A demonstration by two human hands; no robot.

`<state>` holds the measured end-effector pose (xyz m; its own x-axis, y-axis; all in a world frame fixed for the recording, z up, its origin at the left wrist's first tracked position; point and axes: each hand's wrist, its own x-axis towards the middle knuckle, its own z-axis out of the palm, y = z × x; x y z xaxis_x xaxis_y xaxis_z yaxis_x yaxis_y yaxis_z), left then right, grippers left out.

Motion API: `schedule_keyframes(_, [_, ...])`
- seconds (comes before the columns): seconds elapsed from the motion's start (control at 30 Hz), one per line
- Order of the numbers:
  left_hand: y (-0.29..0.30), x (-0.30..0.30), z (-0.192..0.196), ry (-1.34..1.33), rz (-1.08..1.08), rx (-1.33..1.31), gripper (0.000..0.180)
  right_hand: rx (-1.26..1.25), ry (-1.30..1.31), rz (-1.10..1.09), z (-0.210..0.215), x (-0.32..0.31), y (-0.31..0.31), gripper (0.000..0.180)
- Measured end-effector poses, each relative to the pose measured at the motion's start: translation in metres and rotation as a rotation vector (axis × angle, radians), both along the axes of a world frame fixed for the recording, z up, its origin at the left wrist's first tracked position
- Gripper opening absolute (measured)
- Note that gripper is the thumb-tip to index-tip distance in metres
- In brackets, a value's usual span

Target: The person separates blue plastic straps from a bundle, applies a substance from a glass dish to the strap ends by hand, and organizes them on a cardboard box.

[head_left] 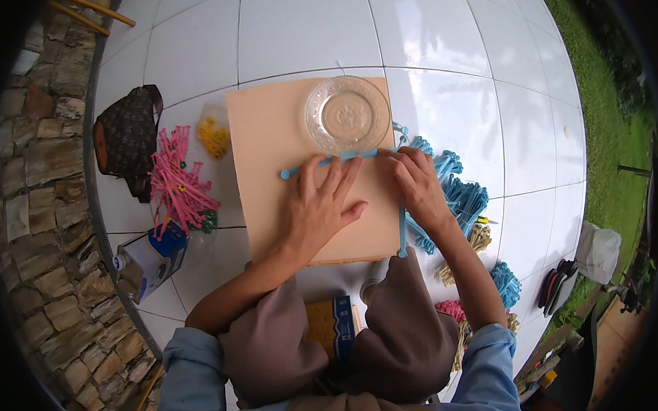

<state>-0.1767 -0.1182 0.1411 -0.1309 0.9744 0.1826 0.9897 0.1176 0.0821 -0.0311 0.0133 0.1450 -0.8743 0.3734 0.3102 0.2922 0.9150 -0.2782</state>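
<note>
White tiled floor (298,38), stone paving (53,232) on the left, grass (606,143) on the right. Tan board (266,123) lies before me, clear glass plate (347,113) at its far right. Blue strip (369,153) runs across the board just on the near side of the plate, left end slightly nearer me. My left hand (322,202): unclenched, fingers spread, fingertips on the strip's middle, thumb out to the right. My right hand (417,181): fingers bent over the strip's right end; cannot tell whether they pinch it. Second blue strip (403,233) lies along the board's right edge. Pink bundle (181,182) left of the board; blue bundles (465,199) right.
</note>
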Motion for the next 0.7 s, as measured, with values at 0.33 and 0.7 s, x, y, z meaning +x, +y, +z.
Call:
schedule_keyframes(0.33, [-0.001,-0.003,-0.003,-0.114,0.009,0.012,0.061,-0.261,-0.070,-0.165,0.018,-0.028,-0.010,0.062])
schedule_keyframes(0.7, [0.001,-0.002,-0.001,-0.117,-0.002,0.063,0.062,-0.375,0.079,-0.343,0.010,-0.033,-0.009,0.034])
